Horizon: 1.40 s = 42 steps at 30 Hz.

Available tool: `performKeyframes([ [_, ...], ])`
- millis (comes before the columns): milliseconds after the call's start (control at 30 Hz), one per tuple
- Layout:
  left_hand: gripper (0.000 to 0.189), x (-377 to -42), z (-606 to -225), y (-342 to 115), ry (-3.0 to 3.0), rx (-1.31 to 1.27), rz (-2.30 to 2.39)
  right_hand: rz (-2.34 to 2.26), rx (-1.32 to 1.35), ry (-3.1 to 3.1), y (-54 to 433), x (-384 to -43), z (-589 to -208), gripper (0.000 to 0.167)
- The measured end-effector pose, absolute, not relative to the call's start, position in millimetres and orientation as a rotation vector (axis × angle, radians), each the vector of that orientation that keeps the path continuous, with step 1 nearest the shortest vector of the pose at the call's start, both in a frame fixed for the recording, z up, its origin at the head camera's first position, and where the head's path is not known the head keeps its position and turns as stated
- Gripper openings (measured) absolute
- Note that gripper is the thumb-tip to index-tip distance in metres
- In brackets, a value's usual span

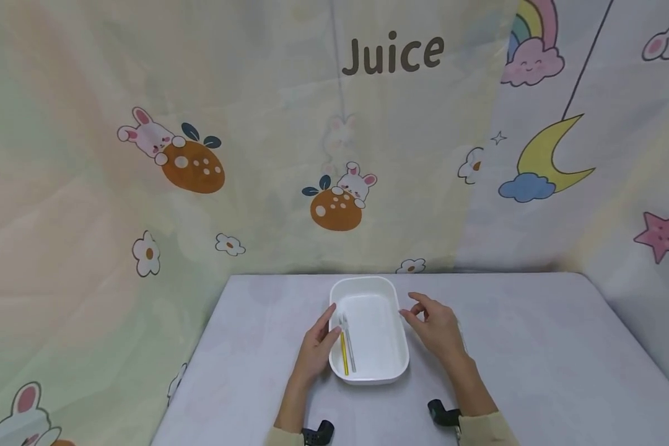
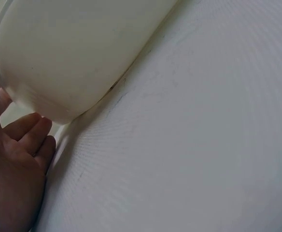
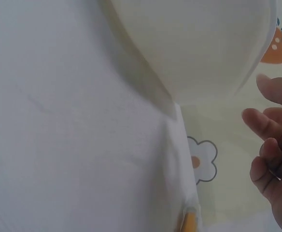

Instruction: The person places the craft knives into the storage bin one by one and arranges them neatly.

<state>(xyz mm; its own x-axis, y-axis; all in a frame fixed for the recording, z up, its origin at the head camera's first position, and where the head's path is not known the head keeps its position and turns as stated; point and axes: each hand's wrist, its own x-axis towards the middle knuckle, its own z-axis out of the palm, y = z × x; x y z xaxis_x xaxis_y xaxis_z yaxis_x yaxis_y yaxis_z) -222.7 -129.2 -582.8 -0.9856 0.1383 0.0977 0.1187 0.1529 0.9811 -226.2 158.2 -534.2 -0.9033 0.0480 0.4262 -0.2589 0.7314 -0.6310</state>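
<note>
A white rectangular tray (image 1: 376, 337) with rounded corners and raised sides stands on the table. My left hand (image 1: 314, 348) holds its left side, with the thumb over the rim and fingers along the outer wall, as the left wrist view also shows. Inside the tray, near that thumb, lie a thin yellow-handled stick (image 1: 344, 356) and a thin grey stick (image 1: 350, 353), side by side; their pale upper ends are too small to make out. My right hand (image 1: 436, 325) is just beside the right rim, thumb and fingers spread apart, holding nothing.
Behind my right hand, partly hidden, a narrow thing with an orange part (image 3: 190, 221) lies on the white-covered table (image 1: 535, 347). A printed cloth (image 1: 267, 155) hangs right behind the table's far edge. Black devices (image 1: 445, 414) are strapped to both wrists.
</note>
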Motion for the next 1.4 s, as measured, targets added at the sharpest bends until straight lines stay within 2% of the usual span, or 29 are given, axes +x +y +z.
performKeyframes([
  [1133,0.056,-219,-589,-129,2.392,0.225,2.012,0.965,0.082,-2.716,177,-220,-535,0.047],
  [1400,0.055,-222,-587,-128,2.401,0.256,2.022,1.013,0.007,-2.900,191,-222,-536,0.053],
])
